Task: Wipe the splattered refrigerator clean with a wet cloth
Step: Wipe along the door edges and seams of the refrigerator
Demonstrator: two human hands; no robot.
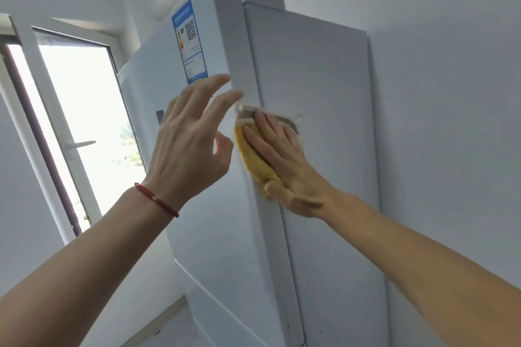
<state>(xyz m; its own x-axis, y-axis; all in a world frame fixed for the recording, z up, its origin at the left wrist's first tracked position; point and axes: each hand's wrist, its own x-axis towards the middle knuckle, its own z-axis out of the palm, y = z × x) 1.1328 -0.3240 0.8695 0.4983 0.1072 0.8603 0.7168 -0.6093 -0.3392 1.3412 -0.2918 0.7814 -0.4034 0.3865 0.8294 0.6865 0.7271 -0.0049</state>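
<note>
A tall white refrigerator stands in a corner, seen from its side panel, with the door front to the left. My right hand lies flat on the side panel near the front edge and presses a yellow cloth with a white and grey border against it. My left hand hovers just left of the cloth, fingers spread and holding nothing, close to the door's edge. A red string bracelet circles the left wrist. Small dark specks dot the lower side panel.
A blue energy label sticks to the upper door front. An open window with a white frame and handle is at the left. A white wall closes in right of the refrigerator.
</note>
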